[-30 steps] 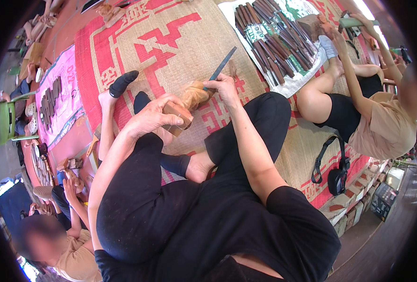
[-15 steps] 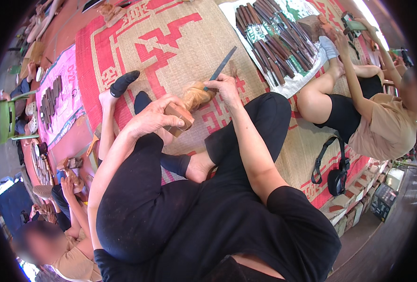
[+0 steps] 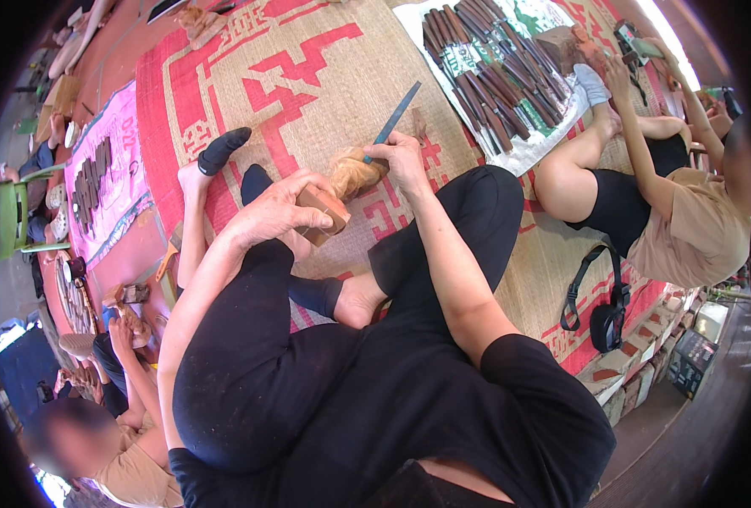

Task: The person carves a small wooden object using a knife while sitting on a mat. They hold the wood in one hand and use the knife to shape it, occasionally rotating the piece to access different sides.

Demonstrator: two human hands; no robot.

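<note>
A carved wooden figure (image 3: 351,176) with a squared block base lies tilted above my crossed legs. My left hand (image 3: 284,206) is wrapped round the base, thumb on its near side. Between the fingers and thumb of my right hand (image 3: 402,159) is a flat blue-grey file (image 3: 400,116). Its free end points up and away to the right, and its lower end meets the carving's right part. My right fingertips are close against the wood and hide part of the contact.
Rows of dark-handled carving tools (image 3: 498,80) lie on a white cloth at the far right. A co-worker (image 3: 680,212) sits to the right, near a black bag (image 3: 608,317). Another person (image 3: 130,449) is at lower left. A green chair (image 3: 7,220) stands left, beyond a pink cloth (image 3: 117,161).
My right hand and the file have shifted slightly to the left along the carving. My left hand and the base have hardly moved.
</note>
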